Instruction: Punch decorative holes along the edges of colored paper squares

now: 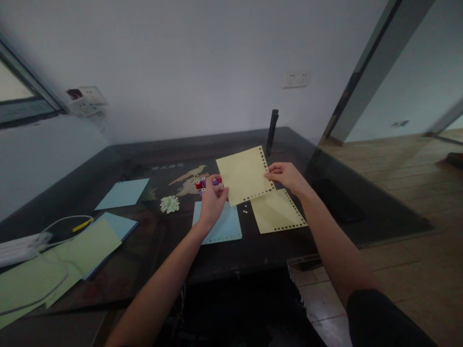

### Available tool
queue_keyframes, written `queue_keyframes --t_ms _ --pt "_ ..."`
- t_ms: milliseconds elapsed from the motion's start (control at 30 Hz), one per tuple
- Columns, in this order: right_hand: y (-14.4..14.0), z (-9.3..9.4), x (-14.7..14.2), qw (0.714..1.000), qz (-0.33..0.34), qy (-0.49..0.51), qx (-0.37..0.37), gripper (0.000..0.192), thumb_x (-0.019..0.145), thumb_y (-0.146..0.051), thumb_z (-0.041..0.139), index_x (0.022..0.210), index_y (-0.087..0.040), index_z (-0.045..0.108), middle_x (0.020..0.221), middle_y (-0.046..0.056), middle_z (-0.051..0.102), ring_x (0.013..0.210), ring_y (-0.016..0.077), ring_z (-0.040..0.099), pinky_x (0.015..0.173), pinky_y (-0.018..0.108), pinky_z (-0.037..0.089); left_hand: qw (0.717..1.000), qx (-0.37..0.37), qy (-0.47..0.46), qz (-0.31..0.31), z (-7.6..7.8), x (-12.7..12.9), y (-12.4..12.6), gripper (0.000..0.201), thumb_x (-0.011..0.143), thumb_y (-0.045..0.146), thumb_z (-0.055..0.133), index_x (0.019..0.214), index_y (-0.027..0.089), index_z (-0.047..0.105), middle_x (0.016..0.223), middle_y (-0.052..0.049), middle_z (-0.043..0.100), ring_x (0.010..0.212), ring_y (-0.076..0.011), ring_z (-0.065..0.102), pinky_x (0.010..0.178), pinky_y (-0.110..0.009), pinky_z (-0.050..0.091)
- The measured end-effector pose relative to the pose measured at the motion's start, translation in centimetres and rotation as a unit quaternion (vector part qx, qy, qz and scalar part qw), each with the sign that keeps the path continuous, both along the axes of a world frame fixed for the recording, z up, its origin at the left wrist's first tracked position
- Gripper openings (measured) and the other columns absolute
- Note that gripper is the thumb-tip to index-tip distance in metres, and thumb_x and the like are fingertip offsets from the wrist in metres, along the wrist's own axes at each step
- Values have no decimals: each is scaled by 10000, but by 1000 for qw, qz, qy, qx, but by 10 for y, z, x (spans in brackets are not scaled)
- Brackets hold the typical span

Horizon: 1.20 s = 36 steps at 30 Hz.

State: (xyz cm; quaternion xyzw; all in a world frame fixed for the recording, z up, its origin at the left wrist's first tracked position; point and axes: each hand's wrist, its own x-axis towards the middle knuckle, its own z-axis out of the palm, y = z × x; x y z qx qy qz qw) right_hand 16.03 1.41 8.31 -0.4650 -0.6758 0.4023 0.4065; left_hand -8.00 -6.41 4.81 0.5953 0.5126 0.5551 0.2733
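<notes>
Spanning mid-frame, the dark desk (159, 246) lies beneath the pale yellow sheet (241, 176) you hold at centre. Right of centre, your right hand's (287, 177) grip pinches its punched right edge; your left hand (212, 205) is at its lower-left edge, but whether that grip pinches it I cannot tell. Red and purple blocks (198, 185) show beside your left hand, pale bits (170, 204) farther left.
</notes>
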Motion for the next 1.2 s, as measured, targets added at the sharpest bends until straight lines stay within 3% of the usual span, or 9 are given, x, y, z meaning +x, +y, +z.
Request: queue_keyframes --t_ms 233,367,467,733,1200 --pt "-27 -1 28 997 -69 18 7 304 610 -353 725 822 -167 608 572 -6 586 535 138 520 553 301 420 999 -8 14 -33 15 25 -5 436 812 228 535 1202 184 344 664 32 608 532 -118 582 551 -235 437" --pt "-41 -15 46 993 -105 45 15 479 615 -339 721 1038 -155 592 596 -10 596 531 138 517 533 280 405 995 -37 57 -69 9 43 -7 292 822 216 506 1090 197 391 656 41 610 517 -113 573 543 -232 411" --pt "-51 -30 58 991 -128 22 20 515 642 -350 695 1101 -149 573 607 -8 599 534 141 521 528 272 397 987 -71 113 -89 1 55 -12 211 817 203 503 1013 209 426 626 56 595 509 -110 552 539 -226 386" --pt "-72 -64 70 985 -149 -86 31 382 695 -369 615 1003 -144 616 599 5 588 558 167 539 559 291 418 954 -146 245 -95 -13 66 -20 155 793 208 543 930 210 473 675 23 641 572 -134 575 567 -232 372" --pt "-88 -76 63 951 -213 -211 72 243 747 -304 537 929 -194 654 664 22 621 602 176 571 609 294 423 911 -152 368 -106 -19 71 -28 180 815 228 522 991 216 484 758 -27 663 718 -199 616 611 -260 390"
